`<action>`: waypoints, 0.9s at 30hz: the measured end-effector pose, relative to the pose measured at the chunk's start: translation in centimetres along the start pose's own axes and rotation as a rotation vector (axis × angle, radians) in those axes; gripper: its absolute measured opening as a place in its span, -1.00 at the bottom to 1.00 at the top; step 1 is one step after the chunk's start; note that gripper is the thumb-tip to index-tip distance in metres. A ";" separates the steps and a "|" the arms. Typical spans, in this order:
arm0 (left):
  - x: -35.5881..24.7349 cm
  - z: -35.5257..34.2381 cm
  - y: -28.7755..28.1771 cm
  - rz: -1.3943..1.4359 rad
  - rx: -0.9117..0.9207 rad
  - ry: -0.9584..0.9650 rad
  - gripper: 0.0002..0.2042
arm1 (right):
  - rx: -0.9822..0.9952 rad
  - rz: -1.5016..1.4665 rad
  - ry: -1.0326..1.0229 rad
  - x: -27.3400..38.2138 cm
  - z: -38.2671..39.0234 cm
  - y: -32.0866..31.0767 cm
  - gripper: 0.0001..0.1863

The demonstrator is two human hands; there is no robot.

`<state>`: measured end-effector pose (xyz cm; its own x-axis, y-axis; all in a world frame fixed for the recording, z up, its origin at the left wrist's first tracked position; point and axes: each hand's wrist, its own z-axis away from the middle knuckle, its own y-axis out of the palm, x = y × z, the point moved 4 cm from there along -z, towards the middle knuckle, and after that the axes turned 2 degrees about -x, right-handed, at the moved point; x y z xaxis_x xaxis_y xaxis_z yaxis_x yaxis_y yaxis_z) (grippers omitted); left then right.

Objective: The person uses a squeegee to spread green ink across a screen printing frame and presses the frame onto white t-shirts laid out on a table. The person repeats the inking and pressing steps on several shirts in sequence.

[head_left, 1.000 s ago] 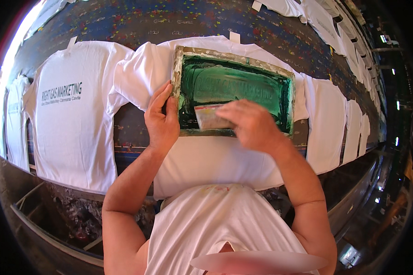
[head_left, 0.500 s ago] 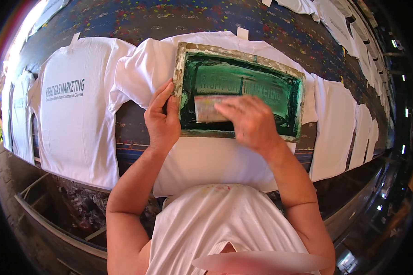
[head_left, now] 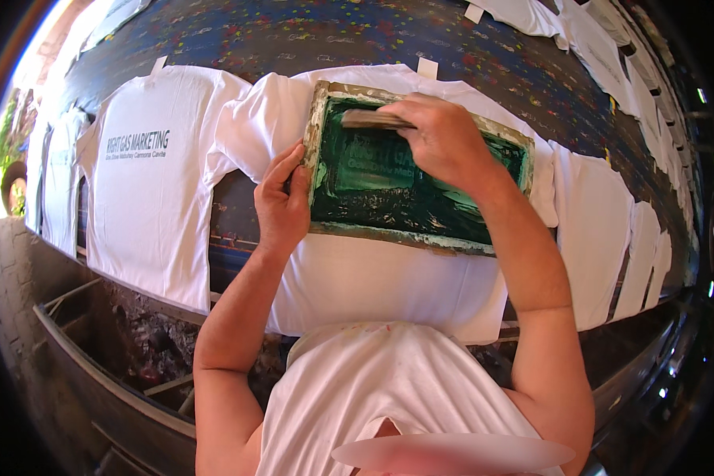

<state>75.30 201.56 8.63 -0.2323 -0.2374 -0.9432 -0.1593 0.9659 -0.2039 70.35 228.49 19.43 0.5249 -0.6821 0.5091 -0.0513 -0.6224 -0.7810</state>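
From my end I see a frame (head_left: 357,90) of rough, crusted wood — its green screen (head_left: 373,178) glossy — and a white shirt (head_left: 389,285) of matt cloth.

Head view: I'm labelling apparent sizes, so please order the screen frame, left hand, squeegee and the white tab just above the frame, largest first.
1. Screen frame
2. Left hand
3. Squeegee (visible part; the right hand covers some)
4. White tab
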 end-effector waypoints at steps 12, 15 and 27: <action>-1.0 0.3 -0.4 -0.310 -0.023 0.012 -0.67 | 0.593 0.014 -0.470 -4.2 0.4 -3.7 -0.54; -0.9 0.4 -0.6 -0.327 -0.021 -0.027 -0.67 | 0.568 0.033 -0.483 -5.9 3.1 -6.3 -0.55; -0.2 0.4 -0.9 -0.267 -0.010 -0.046 -0.65 | 0.093 0.068 -0.159 -6.8 18.0 -10.3 -0.65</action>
<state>75.86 200.79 8.94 -0.1368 -0.4783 -0.8675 -0.2190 0.8687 -0.4444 82.62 246.40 17.52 0.6507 -0.6476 0.3965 -0.0166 -0.5342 -0.8452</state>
